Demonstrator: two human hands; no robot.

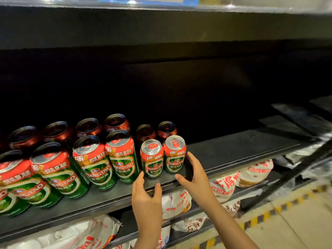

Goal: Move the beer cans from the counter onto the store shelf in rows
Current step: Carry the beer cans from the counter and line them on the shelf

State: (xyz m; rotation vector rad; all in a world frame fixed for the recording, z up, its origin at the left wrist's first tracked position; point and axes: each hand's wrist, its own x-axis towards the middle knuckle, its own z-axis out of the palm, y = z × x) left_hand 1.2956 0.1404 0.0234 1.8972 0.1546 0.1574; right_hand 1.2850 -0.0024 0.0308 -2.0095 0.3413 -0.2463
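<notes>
Two rows of beer cans [100, 159] already stand on the shelf [233, 150] – its right half bare – both hands' grip wide, left hand [146, 193] and right hand [195, 175] holding nothing

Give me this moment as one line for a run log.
left hand: open, empty | right hand: open, beside rightmost can | beer cans: upright in rows on shelf | right side of shelf bare

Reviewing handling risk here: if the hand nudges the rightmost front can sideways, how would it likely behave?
The rightmost front can stands upright, tall for its base, so it would probably tip rather than slide. Once down, its round body would likely roll along the shelf. Its glossy wall looks slippery.
</notes>
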